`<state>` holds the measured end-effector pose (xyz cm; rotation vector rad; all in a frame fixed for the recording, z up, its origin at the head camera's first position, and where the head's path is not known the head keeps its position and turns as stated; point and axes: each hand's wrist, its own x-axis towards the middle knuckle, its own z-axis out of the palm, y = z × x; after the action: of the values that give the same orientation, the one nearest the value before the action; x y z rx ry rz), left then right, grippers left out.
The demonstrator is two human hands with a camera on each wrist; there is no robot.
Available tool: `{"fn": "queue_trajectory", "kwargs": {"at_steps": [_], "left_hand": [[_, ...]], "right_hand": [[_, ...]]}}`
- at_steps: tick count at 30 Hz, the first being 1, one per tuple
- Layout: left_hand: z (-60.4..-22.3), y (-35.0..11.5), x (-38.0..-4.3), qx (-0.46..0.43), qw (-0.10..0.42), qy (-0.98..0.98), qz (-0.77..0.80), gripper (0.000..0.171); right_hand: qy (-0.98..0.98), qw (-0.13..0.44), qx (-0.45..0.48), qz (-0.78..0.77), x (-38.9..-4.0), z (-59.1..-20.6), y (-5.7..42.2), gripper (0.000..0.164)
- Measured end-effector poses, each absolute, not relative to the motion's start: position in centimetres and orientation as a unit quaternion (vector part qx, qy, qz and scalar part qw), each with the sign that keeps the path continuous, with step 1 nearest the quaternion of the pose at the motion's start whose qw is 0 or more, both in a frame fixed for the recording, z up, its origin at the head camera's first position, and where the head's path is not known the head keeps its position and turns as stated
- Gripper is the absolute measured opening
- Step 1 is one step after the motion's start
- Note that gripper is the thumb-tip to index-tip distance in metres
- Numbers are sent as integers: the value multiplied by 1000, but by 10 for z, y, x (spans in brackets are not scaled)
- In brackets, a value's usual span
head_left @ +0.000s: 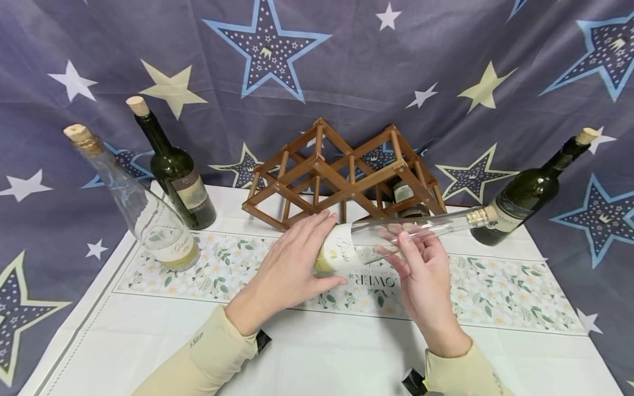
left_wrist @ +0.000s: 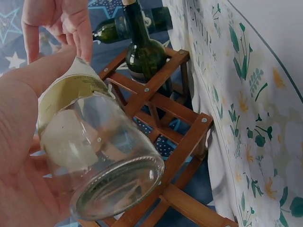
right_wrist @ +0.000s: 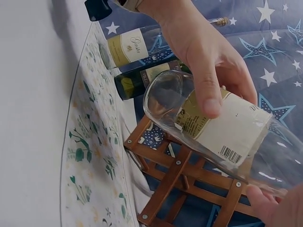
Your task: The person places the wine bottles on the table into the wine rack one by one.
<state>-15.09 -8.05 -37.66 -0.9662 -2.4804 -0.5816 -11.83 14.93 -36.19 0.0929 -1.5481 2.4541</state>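
Observation:
A clear glass wine bottle [head_left: 356, 242], corked and with a white and yellow label, lies tilted across both hands in front of the wooden wine rack [head_left: 317, 162]. My left hand [head_left: 292, 256] grips its lower end, thumb over the label [right_wrist: 222, 123] in the right wrist view. Around the shoulder and neck, the thumb and fingers of my right hand [head_left: 421, 275] hold it from the near side. The cork [head_left: 480, 215] points right. In the left wrist view, the bottle's round base [left_wrist: 120, 189] faces the camera. A dark green bottle [left_wrist: 144, 59] lies in the rack's right part.
To the left stand another clear corked bottle [head_left: 160, 231] and a dark green corked bottle [head_left: 183, 181]. A further green corked bottle [head_left: 525, 198] stands on the right. A floral runner [head_left: 505, 291] crosses the white tablecloth [head_left: 327, 352], with a star-patterned curtain [head_left: 346, 66] behind.

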Motion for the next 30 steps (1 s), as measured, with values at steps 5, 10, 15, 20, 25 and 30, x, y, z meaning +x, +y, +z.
{"fn": "queue_trajectory", "kwargs": {"at_steps": [5,10,15,20,25,30], "left_hand": [[-378,-81,-151,-347,194,-894,-207,113],[-379,-81,-152,-343,183,-899,-203,112],[-380,-81,-151,-337,182,-902,-199,110],[-380,-81,-151,-331,181,-905,-196,106],[-380,-81,-151,-331,184,-905,-193,104],[-380,-81,-152,-333,187,-905,-186,102]], "right_hand": [[-532,113,42,838,-117,-364,147,38],[-532,109,52,838,-116,-365,147,38],[-529,106,59,840,-116,-365,146,35],[-528,105,57,841,-116,-366,146,35],[-525,104,60,843,-116,-367,146,34],[-521,103,67,845,-116,-367,146,33]]}}
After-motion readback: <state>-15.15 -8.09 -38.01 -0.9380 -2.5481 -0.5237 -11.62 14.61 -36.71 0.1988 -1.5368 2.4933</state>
